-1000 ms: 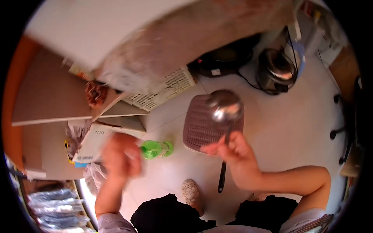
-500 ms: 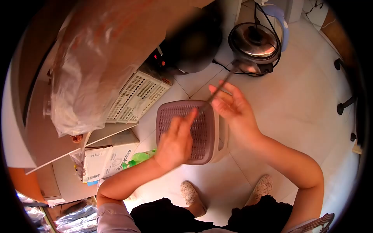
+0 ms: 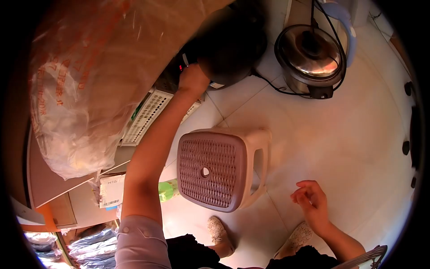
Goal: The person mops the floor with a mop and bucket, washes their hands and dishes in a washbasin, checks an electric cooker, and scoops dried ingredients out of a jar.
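Note:
My left hand [image 3: 194, 81] reaches forward to the dark appliance with a red-lit panel [image 3: 181, 67], beside a round black pan [image 3: 233, 49]. Its fingertips are hidden at the pan's edge, so I cannot see whether they grip anything. My right hand [image 3: 312, 204] hangs in the air above the floor, to the right of the stool, with fingers loosely bent and nothing visible in it. Between my arms stands a stool [image 3: 210, 172] with a brown woven-look top and a hole in the middle.
An electric pot with a shiny lid [image 3: 309, 56] and black cord stands at the upper right. A large plastic bag [image 3: 85, 89] fills the left, above a white perforated basket [image 3: 145, 119]. A carton [image 3: 112, 192] and a green bottle [image 3: 168, 191] lie lower left.
My left hand has moved forward from above the stool to the appliance. My right hand has dropped back toward me. The long thin dark utensil between my hands is out of sight.

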Demonstrator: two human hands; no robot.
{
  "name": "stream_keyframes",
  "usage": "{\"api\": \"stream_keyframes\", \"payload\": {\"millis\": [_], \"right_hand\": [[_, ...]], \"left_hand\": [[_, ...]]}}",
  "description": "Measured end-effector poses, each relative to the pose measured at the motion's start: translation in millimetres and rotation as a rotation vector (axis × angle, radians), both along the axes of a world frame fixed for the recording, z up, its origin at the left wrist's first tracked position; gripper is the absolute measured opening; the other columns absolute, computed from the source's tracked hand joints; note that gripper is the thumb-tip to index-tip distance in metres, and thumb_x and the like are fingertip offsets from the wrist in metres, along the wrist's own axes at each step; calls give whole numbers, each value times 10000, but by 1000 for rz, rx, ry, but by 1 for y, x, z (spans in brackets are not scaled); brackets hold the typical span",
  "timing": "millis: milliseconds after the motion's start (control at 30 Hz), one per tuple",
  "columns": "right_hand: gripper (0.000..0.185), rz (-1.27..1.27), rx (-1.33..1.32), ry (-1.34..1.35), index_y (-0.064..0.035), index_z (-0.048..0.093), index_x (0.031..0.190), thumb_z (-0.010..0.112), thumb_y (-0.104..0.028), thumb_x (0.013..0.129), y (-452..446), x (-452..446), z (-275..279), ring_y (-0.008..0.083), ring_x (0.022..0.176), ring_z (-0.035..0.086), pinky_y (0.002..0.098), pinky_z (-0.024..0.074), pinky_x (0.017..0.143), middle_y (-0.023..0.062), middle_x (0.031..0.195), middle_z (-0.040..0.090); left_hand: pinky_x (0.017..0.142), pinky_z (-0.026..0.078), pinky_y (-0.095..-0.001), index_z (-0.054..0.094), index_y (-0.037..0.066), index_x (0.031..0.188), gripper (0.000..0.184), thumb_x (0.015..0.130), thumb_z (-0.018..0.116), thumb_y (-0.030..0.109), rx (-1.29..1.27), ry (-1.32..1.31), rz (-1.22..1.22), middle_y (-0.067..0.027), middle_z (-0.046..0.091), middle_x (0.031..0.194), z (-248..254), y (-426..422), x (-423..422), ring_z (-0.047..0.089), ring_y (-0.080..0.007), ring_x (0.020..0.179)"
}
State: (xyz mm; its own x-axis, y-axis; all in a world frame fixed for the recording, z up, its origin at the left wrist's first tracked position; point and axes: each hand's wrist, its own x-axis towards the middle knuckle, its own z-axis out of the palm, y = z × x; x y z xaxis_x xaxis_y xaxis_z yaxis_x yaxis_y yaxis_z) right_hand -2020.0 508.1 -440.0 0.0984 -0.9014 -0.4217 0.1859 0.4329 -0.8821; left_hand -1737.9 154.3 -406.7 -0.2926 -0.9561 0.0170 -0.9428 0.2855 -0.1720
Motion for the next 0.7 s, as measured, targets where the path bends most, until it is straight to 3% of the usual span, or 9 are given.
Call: {"api": "stream_keyframes", "payload": {"millis": [167,333,533,600,667,700], "right_hand": [[181,-73,48,-38,-9,482,1039,474,13,860,-11,-4,-1,134,737,569,267,460,712,86,793,607],[148,-79,110,-56,-20,491,1033,485,-49,889,-18,-5,2,122,754,547,270,455,725,74,812,593],[150,-64,102,-80,-23,492,1037,492,-55,890,-17,-2,-3,117,752,540,264,452,717,73,818,592],[151,-76,110,-86,-22,492,1038,491,-49,889,-17,-1,-4,116,746,540,261,451,710,72,813,593],[152,-90,113,-93,-21,492,1038,491,-43,888,-19,-1,-5,114,741,541,258,451,704,70,809,593],[153,-89,120,-88,-20,492,1040,490,-39,888,-20,-1,-5,114,737,542,257,453,705,70,806,594]], "left_hand": [[757,515,-409,624,54,1015,261,793,487,57,-45,-11,-57,-172,640,889,-24,-26,-21,625,-332,863],[760,517,-422,653,60,939,218,816,476,95,-103,-55,5,-180,631,950,-33,-43,-27,620,-349,899],[767,514,-398,665,51,918,243,793,467,115,-8,-63,219,-181,629,1005,-2,-46,-3,620,-312,922],[708,528,-374,666,47,927,254,778,498,165,28,-66,197,-172,640,997,-1,-62,17,645,-294,868],[498,480,-343,663,39,897,244,799,517,208,361,96,312,-142,651,786,-11,-81,33,626,-242,577],[498,480,-343,663,39,897,244,799,517,208,358,97,315,-142,651,786,-3,-73,25,626,-242,577]]}}
